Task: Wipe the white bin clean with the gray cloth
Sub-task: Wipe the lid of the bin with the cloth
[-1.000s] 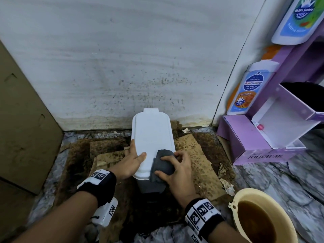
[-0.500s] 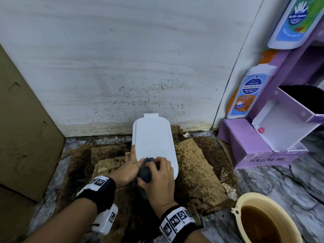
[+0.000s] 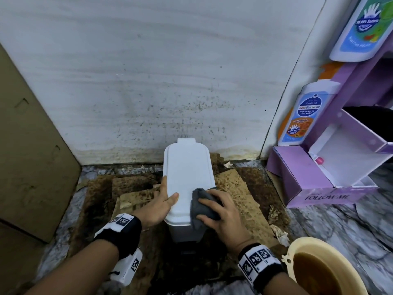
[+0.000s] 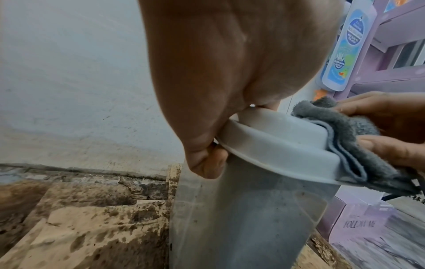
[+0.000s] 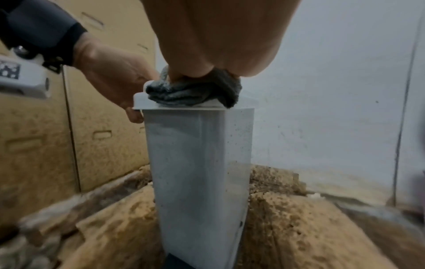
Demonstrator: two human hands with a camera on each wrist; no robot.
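A tall white bin (image 3: 187, 173) (image 4: 243, 214) (image 5: 197, 174) with a shut lid stands on soiled cardboard against the wall. My left hand (image 3: 161, 203) (image 4: 207, 145) (image 5: 115, 80) grips the lid's near left edge, thumb on top and fingers curled under the rim. My right hand (image 3: 221, 211) (image 4: 391, 127) holds a bunched gray cloth (image 3: 201, 206) (image 4: 345, 138) (image 5: 195, 87) and presses it on the lid's near right corner. Part of the cloth hangs over the lid's edge.
A beige basin (image 3: 323, 271) of brown water sits at the near right. A purple display stand (image 3: 331, 175) with printed bottles (image 3: 304, 116) stands to the right. A cardboard box (image 3: 32, 150) is on the left. The stained wall (image 3: 170, 81) is right behind the bin.
My right hand slid the cloth from the lid's near right corner to the left beside my left hand, then back right. The left hand stayed on the lid's left edge.
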